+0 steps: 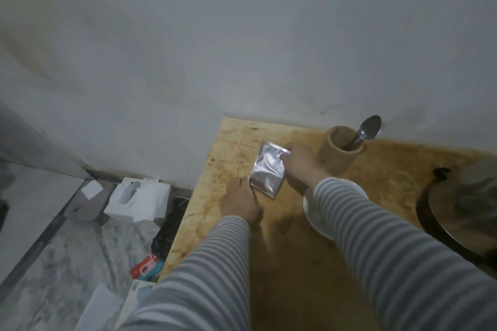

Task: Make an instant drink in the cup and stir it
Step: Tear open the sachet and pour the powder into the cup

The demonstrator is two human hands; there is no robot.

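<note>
A silver foil sachet (268,170) is held over the stained wooden table (295,263). My right hand (301,162) pinches its upper right corner. My left hand (240,200) grips its lower left edge. Both sleeves are grey-and-white striped. A tan cup (340,152) stands upright at the back of the table, just right of my right hand. A metal spoon (367,129) stands in the cup with its bowl end sticking up against the wall.
A white plate (313,212) lies under my right forearm. A dark round pan with a lid (462,209) sits at the table's right edge. On the floor to the left lie white boxes (137,196), a black bag (170,226) and small packets (146,267).
</note>
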